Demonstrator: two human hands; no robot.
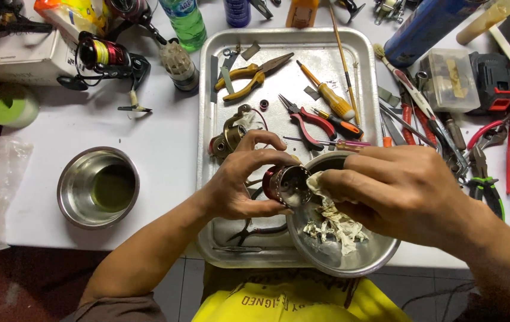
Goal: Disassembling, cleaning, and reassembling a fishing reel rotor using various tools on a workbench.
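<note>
The left hand [237,188] is clamped around a short metal spool [284,183], thumb below and fingers curled over its top. The spool is a squat cylinder with a dark red rim and a polished, mirror-bright inner cup. Its long axis lies roughly level, the open end facing the person's right, toward the other hand. The right hand [398,188] is closed on a crumpled whitish rag [326,191], pressing a corner of it into the spool's open mouth; the rag is stained and frayed, and its loose end trails downward.

The spool is held just above the near left rim of a round steel bowl [374,253], which has a smooth brushed finish and holds the rag's trailing shreds. The bowl sits on the near right corner of a rectangular metal tray [207,149] with rounded corners and a scuffed surface. On the tray lie yellow-handled pliers [249,77], red-handled pliers [311,119], a yellow-handled screwdriver [329,95] and a brassy reel part [231,134].

The tray rests on a white desk [159,131]. To the left stands a second steel bowl [98,187] holding greenish liquid. A fishing reel [109,59] lies beyond it, and a green plastic bottle [186,24] stands at the far edge.
</note>
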